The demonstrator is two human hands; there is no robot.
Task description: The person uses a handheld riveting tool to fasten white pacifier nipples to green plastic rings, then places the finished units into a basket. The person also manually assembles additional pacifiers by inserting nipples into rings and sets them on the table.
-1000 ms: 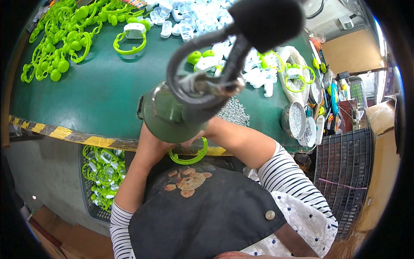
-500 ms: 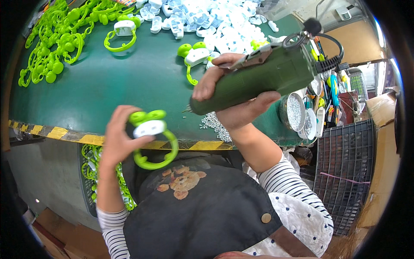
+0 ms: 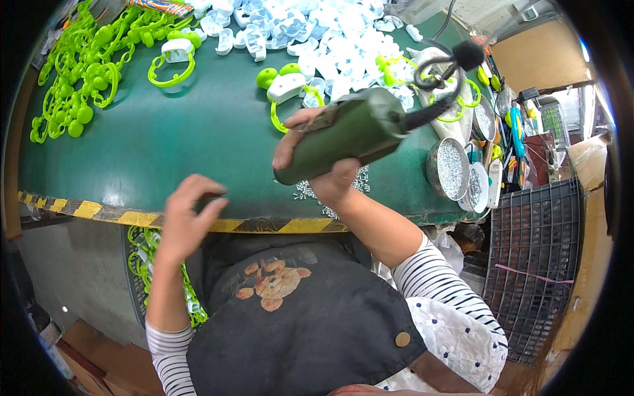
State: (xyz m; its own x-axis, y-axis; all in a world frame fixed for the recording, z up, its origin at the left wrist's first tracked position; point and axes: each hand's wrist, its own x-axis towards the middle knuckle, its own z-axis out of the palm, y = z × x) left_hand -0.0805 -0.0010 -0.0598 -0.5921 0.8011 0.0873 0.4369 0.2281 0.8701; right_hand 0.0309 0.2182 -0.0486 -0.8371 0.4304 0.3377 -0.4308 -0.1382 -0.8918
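My right hand (image 3: 330, 188) is wrapped round a thick dark-green electric screwdriver (image 3: 350, 135), held tilted above the table with its cable end up to the right. The tip is not visible. By the table's front edge my left hand (image 3: 185, 214) hangs with curved fingers, thumb and fingertips apart and nothing between them. Small silver screws (image 3: 307, 191) lie on the table, partly hidden by my right hand. Beyond the screwdriver stands a green ring with a white housing and two round green knobs (image 3: 286, 87); a similar ring (image 3: 177, 50) lies farther left.
Light-blue and white plastic shells (image 3: 337, 56) are heaped at the back. Green ring parts (image 3: 82, 86) pile up at far left. Metal bowls of screws (image 3: 450, 168) stand on the right. A crate (image 3: 134, 297) of green-and-white pieces sits below the striped table edge (image 3: 132, 218), left of my lap.
The green ring with the white housing has left my left hand and is no longer seen there. My right hand has brought the screwdriver slightly left and turned it.
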